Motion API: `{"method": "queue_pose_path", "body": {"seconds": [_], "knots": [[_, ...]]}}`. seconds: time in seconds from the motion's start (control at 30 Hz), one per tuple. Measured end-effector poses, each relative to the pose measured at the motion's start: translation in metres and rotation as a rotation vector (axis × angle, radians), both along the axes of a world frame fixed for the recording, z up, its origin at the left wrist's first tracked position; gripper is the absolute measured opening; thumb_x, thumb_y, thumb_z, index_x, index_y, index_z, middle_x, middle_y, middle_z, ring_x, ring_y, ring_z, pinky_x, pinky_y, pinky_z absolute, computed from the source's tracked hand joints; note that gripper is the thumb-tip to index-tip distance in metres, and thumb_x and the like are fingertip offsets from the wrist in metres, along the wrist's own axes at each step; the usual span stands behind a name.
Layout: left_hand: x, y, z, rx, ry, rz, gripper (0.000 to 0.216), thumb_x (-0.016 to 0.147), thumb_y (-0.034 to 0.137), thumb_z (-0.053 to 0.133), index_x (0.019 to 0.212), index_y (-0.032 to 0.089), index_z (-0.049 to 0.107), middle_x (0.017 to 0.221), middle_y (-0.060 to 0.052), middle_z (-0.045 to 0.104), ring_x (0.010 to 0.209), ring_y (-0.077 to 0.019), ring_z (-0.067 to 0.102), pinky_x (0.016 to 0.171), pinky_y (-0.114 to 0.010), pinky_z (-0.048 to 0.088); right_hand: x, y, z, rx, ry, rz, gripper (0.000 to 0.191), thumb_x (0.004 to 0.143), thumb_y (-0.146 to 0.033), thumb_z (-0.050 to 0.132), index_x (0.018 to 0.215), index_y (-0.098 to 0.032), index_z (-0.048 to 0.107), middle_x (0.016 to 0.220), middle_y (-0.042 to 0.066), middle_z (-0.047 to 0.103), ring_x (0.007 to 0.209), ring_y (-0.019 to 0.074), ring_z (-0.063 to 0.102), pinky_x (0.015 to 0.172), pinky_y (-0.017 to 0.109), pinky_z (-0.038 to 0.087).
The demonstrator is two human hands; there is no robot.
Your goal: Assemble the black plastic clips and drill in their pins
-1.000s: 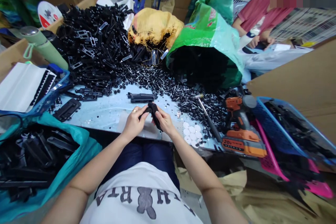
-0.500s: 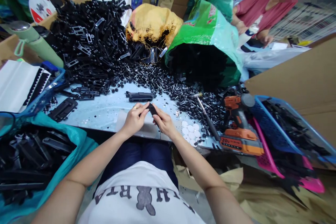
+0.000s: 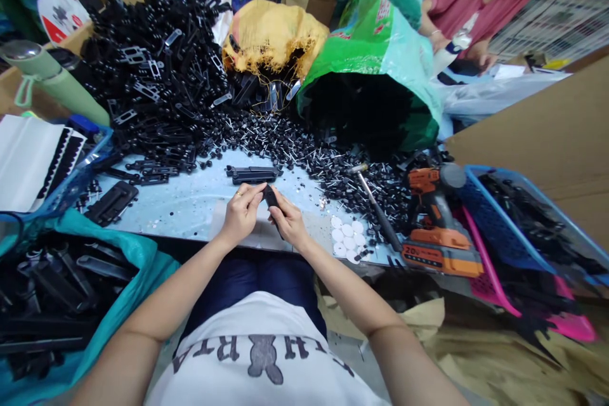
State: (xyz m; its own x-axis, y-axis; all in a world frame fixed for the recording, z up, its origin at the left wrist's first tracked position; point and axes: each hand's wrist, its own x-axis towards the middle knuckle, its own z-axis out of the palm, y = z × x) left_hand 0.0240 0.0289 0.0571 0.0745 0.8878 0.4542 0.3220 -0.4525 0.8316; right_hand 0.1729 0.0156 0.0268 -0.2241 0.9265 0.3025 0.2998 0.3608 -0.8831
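Between my hands, over the front edge of the blue-topped table (image 3: 185, 203), is a slim black plastic part (image 3: 270, 198). My right hand (image 3: 288, 219) is closed around it, thumb on its near face. My left hand (image 3: 243, 210) pinches at the part's upper end with thumb and forefinger; whether it also holds a smaller piece is too small to tell. Just beyond my hands lies a black folding plastic piece (image 3: 254, 174). A heap of small black-headed pins (image 3: 266, 139) spreads behind it. To the right of my hands are white round discs (image 3: 347, 238).
A hammer (image 3: 378, 209) and an orange cordless drill (image 3: 435, 222) lie at the right, beside blue and pink baskets (image 3: 476, 171). Black parts (image 3: 157, 70) pile up at the back left. A green sack (image 3: 366, 51) gapes open behind the pins. A co-worker's hands (image 3: 483, 60) are at the far right.
The black part has turned more upright in my right hand and shows more of its length. My left fingers stay at its upper end. The whole view has shifted slightly.
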Motion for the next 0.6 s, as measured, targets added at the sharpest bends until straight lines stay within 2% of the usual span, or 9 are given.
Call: {"method": "queue_pose_path", "body": {"seconds": [0.07, 0.17, 0.23, 0.3, 0.43, 0.5, 0.6], "knots": [[0.0, -0.001, -0.001, -0.135, -0.111, -0.025, 0.034, 0.089, 0.039, 0.044, 0.11, 0.019, 0.062, 0.092, -0.006, 0.058, 0.082, -0.0139, 0.056, 0.074, -0.028, 0.048, 0.004, 0.003, 0.001, 0.036, -0.052, 0.015, 0.049, 0.092, -0.041, 0.04, 0.138, -0.025, 0.037, 0.102, 0.007, 0.057, 0.06, 0.0096, 0.054, 0.064, 0.028, 0.052], [-0.003, -0.007, 0.003, -0.549, -0.437, -0.187, 0.044, 0.083, 0.049, 0.05, 0.112, 0.016, 0.058, 0.089, -0.007, 0.059, 0.069, -0.0121, 0.057, 0.06, -0.025, 0.048, 0.016, 0.006, 0.004, 0.074, -0.11, -0.006, 0.048, 0.092, -0.039, 0.038, 0.138, -0.024, 0.037, 0.095, 0.006, 0.058, 0.063, 0.011, 0.054, 0.066, 0.029, 0.05], [-0.008, -0.01, 0.007, -0.844, -0.624, -0.33, 0.047, 0.076, 0.05, 0.059, 0.103, 0.011, 0.06, 0.075, -0.004, 0.06, 0.058, -0.0099, 0.055, 0.052, -0.021, 0.045, 0.026, 0.008, 0.005, 0.09, -0.126, -0.018, 0.048, 0.093, -0.038, 0.037, 0.139, -0.023, 0.036, 0.089, 0.005, 0.059, 0.062, 0.0113, 0.053, 0.066, 0.029, 0.05], [-0.013, -0.012, 0.01, -1.03, -0.694, -0.394, 0.046, 0.069, 0.049, 0.068, 0.091, 0.009, 0.061, 0.058, 0.0, 0.055, 0.046, -0.0059, 0.048, 0.043, -0.016, 0.036, 0.034, 0.009, 0.006, 0.124, -0.157, 0.007, 0.048, 0.093, -0.039, 0.036, 0.138, -0.022, 0.036, 0.084, 0.004, 0.059, 0.064, 0.0124, 0.054, 0.068, 0.029, 0.049], [-0.018, -0.009, 0.008, -1.163, -0.624, -0.368, 0.047, 0.063, 0.05, 0.072, 0.083, 0.009, 0.061, 0.043, 0.006, 0.046, 0.031, -0.0002, 0.029, 0.032, -0.013, 0.011, 0.042, 0.009, 0.006, 0.2, -0.222, 0.06, 0.05, 0.092, -0.041, 0.038, 0.138, -0.022, 0.037, 0.095, 0.007, 0.061, 0.079, 0.0157, 0.057, 0.076, 0.031, 0.048], [-0.017, -0.009, 0.006, -1.202, -0.593, -0.422, 0.048, 0.064, 0.051, 0.071, 0.083, 0.009, 0.06, 0.041, 0.006, 0.045, 0.029, -0.0002, 0.027, 0.032, -0.014, 0.008, 0.044, 0.008, 0.008, 0.226, -0.257, 0.067, 0.052, 0.092, -0.044, 0.038, 0.139, -0.022, 0.034, 0.104, 0.008, 0.06, 0.087, 0.0174, 0.057, 0.079, 0.031, 0.047], [-0.02, -0.016, 0.005, -1.2, -0.577, -0.518, 0.043, 0.067, 0.052, 0.067, 0.075, 0.012, 0.057, 0.035, 0.008, 0.04, 0.027, -0.0002, 0.021, 0.032, -0.015, 0.009, 0.054, 0.003, 0.017, 0.283, -0.443, 0.125, 0.055, 0.091, -0.05, 0.037, 0.139, -0.023, 0.035, 0.098, 0.008, 0.06, 0.083, 0.0175, 0.057, 0.074, 0.029, 0.047]]}}
